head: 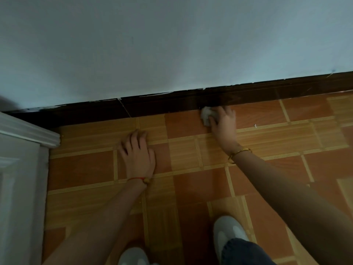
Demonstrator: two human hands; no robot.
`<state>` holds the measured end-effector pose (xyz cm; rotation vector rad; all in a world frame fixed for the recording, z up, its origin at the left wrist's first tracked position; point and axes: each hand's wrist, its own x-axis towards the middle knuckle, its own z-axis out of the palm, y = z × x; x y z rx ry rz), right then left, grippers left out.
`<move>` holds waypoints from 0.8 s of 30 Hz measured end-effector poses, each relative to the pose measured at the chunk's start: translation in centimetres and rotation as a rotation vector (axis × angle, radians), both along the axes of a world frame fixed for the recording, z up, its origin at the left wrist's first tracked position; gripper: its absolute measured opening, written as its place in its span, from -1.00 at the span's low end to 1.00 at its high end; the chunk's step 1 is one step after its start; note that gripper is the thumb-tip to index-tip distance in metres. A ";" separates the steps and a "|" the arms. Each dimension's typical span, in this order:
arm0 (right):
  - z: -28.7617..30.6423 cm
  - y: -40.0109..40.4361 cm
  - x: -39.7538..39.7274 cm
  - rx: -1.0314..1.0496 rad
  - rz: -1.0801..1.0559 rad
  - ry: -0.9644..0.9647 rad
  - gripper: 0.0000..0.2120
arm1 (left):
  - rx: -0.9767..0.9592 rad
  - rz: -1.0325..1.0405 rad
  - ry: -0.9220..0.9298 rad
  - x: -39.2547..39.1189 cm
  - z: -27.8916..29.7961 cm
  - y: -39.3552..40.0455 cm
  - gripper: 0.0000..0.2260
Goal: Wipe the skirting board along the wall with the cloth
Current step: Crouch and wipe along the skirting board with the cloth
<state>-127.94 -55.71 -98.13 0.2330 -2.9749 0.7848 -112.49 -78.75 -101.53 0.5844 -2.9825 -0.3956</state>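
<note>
A dark brown skirting board [164, 104] runs along the foot of the pale wall, rising from left to right. My right hand [223, 121] grips a small white cloth [206, 114], bunched up and held against the bottom edge of the board where it meets the floor. Part of the cloth is hidden under my fingers. My left hand [138, 153] rests flat on the tiled floor with its fingers spread, a short way in front of the board and left of the cloth.
A white door frame [24, 142] stands at the left edge, against the board's left end. Orange and tan floor tiles [191, 188] fill the foreground. Two white shoes [229, 234] are near the bottom. A white speck [255, 126] lies on the floor at right.
</note>
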 end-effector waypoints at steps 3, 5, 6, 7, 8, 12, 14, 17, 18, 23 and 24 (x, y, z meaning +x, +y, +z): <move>0.2 3.0 -1.3 0.016 -0.154 -0.009 -0.69 | 0.019 0.006 -0.001 -0.4 0.3 1.1 -0.52; 0.2 3.0 -1.4 0.022 -0.194 -0.004 -0.70 | 0.022 -0.026 -0.006 -0.6 0.5 1.7 -0.51; 0.2 2.4 -1.1 0.018 -0.193 -0.004 -0.70 | 0.022 -0.040 -0.004 -0.8 0.5 2.0 -0.51; 0.1 1.6 -0.7 0.010 -0.165 -0.006 -0.69 | 0.024 -0.049 -0.001 -1.0 0.5 2.3 -0.51; -0.1 0.5 -0.1 0.003 -0.097 -0.007 -0.69 | 0.029 -0.056 0.004 -1.2 0.5 2.5 -0.52; -0.6 -4.9 2.0 -0.053 0.263 0.011 -0.69 | 0.048 -0.070 0.015 -1.6 0.5 3.5 -0.54; -0.6 -6.1 1.9 -0.104 0.289 -0.011 -0.70 | 0.037 -0.088 0.009 -1.5 0.5 3.7 -0.55; -0.5 -4.6 1.2 -0.143 0.285 -0.003 -0.70 | 0.039 -0.106 0.003 -1.1 0.8 3.6 -0.55; -0.5 -3.5 1.0 -0.142 0.262 0.008 -0.70 | 0.038 -0.102 0.000 -1.0 0.9 3.5 -0.55; -0.1 3.5 -1.5 -0.076 0.018 0.022 -0.69 | -0.006 -0.093 -0.025 -0.9 1.1 4.1 -0.55; -0.1 4.9 -2.0 -0.065 -0.022 0.030 -0.71 | -0.004 -0.092 -0.027 -1.0 1.1 4.3 -0.55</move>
